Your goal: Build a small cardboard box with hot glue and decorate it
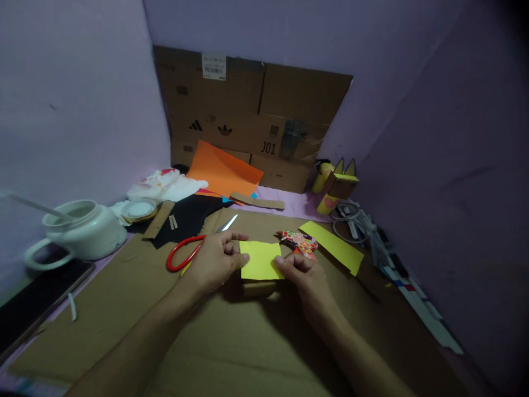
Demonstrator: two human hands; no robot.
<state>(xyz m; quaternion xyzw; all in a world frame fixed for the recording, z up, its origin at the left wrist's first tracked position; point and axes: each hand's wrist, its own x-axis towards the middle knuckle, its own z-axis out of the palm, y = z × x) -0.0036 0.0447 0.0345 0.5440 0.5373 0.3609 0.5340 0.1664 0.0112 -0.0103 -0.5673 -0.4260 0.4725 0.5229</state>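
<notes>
A small yellow paper rectangle (261,259) is held between both hands above a brown cardboard sheet (231,342). My left hand (212,259) pinches its left edge with thumb and fingers. My right hand (303,271) pinches its lower right corner. A short cardboard tube (259,288) lies under the paper, partly hidden by it. Red-handled scissors (190,248) lie just left of my left hand, blades pointing away. A patterned paper piece (301,242) rests just beyond my right hand.
A yellow paper strip (333,245) lies to the right, orange paper (223,171) and black paper (188,218) at the back. A white pot (80,229) and a dark phone (37,303) are at left. Flattened cardboard boxes (248,116) lean on the wall; cardboard figures (336,184) and cables (351,220) are at right.
</notes>
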